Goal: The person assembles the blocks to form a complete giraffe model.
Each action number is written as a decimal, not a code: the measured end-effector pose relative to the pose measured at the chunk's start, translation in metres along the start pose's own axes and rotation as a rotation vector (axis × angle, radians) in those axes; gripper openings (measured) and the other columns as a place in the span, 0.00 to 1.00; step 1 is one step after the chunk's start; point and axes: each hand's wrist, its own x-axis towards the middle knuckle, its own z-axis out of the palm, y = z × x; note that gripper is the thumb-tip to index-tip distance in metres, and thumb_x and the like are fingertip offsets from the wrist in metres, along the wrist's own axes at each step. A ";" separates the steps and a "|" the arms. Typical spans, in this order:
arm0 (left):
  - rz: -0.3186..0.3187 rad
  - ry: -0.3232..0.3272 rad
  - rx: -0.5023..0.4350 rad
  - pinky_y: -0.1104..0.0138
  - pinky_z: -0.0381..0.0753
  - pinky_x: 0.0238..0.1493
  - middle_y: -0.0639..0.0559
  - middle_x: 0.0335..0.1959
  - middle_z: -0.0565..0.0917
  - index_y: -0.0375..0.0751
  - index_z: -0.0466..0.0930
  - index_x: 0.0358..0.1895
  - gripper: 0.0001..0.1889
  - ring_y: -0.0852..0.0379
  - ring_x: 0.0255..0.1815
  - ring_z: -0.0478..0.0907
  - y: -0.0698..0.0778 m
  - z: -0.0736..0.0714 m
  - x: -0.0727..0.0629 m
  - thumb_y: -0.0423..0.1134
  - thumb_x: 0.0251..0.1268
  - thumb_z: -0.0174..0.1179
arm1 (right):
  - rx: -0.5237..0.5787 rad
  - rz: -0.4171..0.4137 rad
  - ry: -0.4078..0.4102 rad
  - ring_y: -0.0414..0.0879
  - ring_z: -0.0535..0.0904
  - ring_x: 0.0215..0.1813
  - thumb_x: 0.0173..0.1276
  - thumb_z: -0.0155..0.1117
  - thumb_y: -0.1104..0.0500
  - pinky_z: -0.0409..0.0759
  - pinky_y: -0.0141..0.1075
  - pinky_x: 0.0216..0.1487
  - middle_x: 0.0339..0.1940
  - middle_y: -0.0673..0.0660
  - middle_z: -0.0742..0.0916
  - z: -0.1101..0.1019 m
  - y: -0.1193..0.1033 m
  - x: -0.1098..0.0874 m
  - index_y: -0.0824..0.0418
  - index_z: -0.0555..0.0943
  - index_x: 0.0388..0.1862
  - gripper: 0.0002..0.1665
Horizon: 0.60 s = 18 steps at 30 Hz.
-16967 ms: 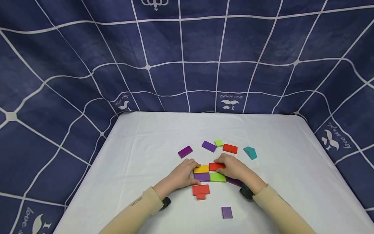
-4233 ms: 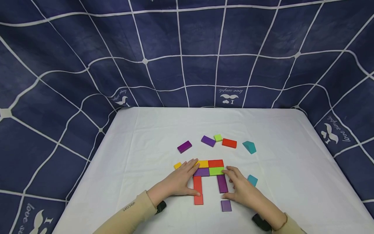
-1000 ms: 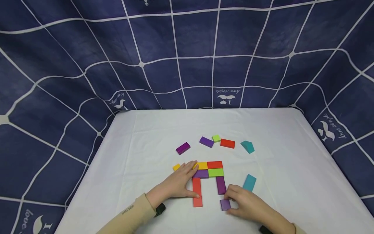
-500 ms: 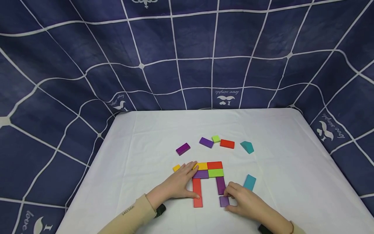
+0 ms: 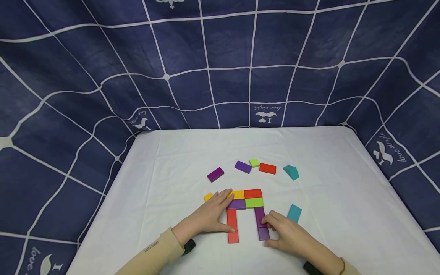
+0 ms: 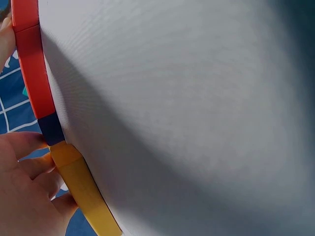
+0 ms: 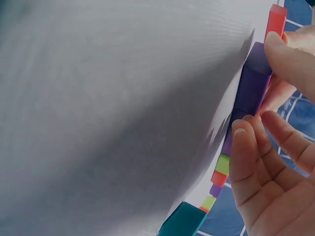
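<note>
Flat coloured blocks form a two-legged shape: yellow and red on top, violet and green below. Its left leg is two red blocks; its right leg is a dark purple block with a small purple block against its near end. My left hand lies spread along the left side, fingertips at the yellow block and thumb on the red leg. My right hand holds the small purple block, thumb at its near end, fingertips by the joint with the dark purple block.
Behind the shape lie a loose purple block, a violet block, a green block, a red block and a teal piece. A yellow piece sits past my left hand, a blue block beyond my right.
The small purple block has slid away from me up against the dark purple block, my right hand moving with it. My left hand has stayed in place. Earlier, both legs were built up.
</note>
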 end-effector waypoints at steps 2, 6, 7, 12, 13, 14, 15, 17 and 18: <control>-0.001 -0.001 0.000 0.55 0.52 0.80 0.49 0.81 0.51 0.43 0.53 0.78 0.57 0.52 0.82 0.48 0.000 0.000 0.000 0.73 0.50 0.63 | -0.012 0.006 -0.002 0.32 0.72 0.37 0.47 0.82 0.46 0.83 0.27 0.39 0.36 0.41 0.78 0.001 0.000 0.000 0.53 0.80 0.47 0.30; -0.001 0.001 0.002 0.55 0.52 0.80 0.49 0.81 0.51 0.43 0.53 0.78 0.57 0.52 0.82 0.48 0.000 0.000 0.000 0.72 0.50 0.63 | -0.021 0.002 0.005 0.32 0.72 0.36 0.48 0.81 0.47 0.83 0.27 0.38 0.36 0.42 0.77 0.001 0.000 0.001 0.53 0.80 0.48 0.30; 0.000 0.003 0.003 0.55 0.52 0.80 0.49 0.81 0.51 0.43 0.53 0.78 0.57 0.52 0.81 0.48 0.001 -0.001 0.000 0.72 0.50 0.63 | -0.020 0.001 0.006 0.32 0.71 0.36 0.48 0.81 0.47 0.83 0.26 0.38 0.36 0.42 0.77 0.001 0.001 0.001 0.54 0.80 0.48 0.30; -0.001 0.003 0.004 0.55 0.52 0.80 0.49 0.81 0.51 0.43 0.53 0.78 0.57 0.52 0.81 0.48 0.001 -0.001 -0.001 0.72 0.50 0.63 | -0.006 0.005 0.000 0.32 0.71 0.36 0.49 0.81 0.48 0.82 0.26 0.37 0.37 0.43 0.77 0.000 0.000 0.001 0.54 0.80 0.48 0.29; -0.003 0.001 0.002 0.55 0.52 0.80 0.49 0.81 0.51 0.43 0.53 0.78 0.57 0.52 0.81 0.48 0.001 -0.001 0.000 0.72 0.50 0.63 | -0.004 0.007 0.000 0.33 0.71 0.36 0.49 0.81 0.48 0.82 0.26 0.37 0.37 0.43 0.77 0.000 0.000 0.001 0.54 0.80 0.48 0.29; -0.003 -0.001 0.003 0.55 0.52 0.80 0.49 0.81 0.51 0.43 0.53 0.78 0.57 0.52 0.82 0.48 0.001 -0.001 0.000 0.72 0.51 0.63 | -0.002 0.009 -0.001 0.33 0.72 0.36 0.49 0.81 0.48 0.82 0.27 0.38 0.37 0.43 0.77 0.000 0.000 0.001 0.54 0.80 0.48 0.29; -0.003 -0.002 0.003 0.55 0.52 0.80 0.49 0.81 0.51 0.43 0.53 0.78 0.57 0.52 0.82 0.48 0.001 -0.001 0.000 0.72 0.51 0.63 | -0.001 0.011 -0.001 0.33 0.72 0.36 0.50 0.81 0.48 0.82 0.27 0.38 0.37 0.43 0.77 0.000 0.000 0.000 0.54 0.80 0.48 0.29; -0.002 -0.002 0.002 0.55 0.52 0.80 0.49 0.81 0.51 0.43 0.53 0.78 0.57 0.52 0.82 0.48 0.001 -0.001 0.000 0.72 0.51 0.63 | -0.008 0.011 0.001 0.33 0.72 0.37 0.50 0.81 0.47 0.83 0.28 0.39 0.38 0.43 0.78 0.001 0.000 0.000 0.54 0.80 0.49 0.29; -0.003 -0.003 0.001 0.55 0.52 0.80 0.49 0.81 0.51 0.43 0.53 0.78 0.57 0.52 0.82 0.48 0.001 -0.001 -0.001 0.72 0.51 0.63 | -0.016 0.012 0.002 0.34 0.72 0.38 0.49 0.81 0.46 0.84 0.30 0.41 0.39 0.43 0.78 0.000 0.000 0.000 0.53 0.80 0.49 0.30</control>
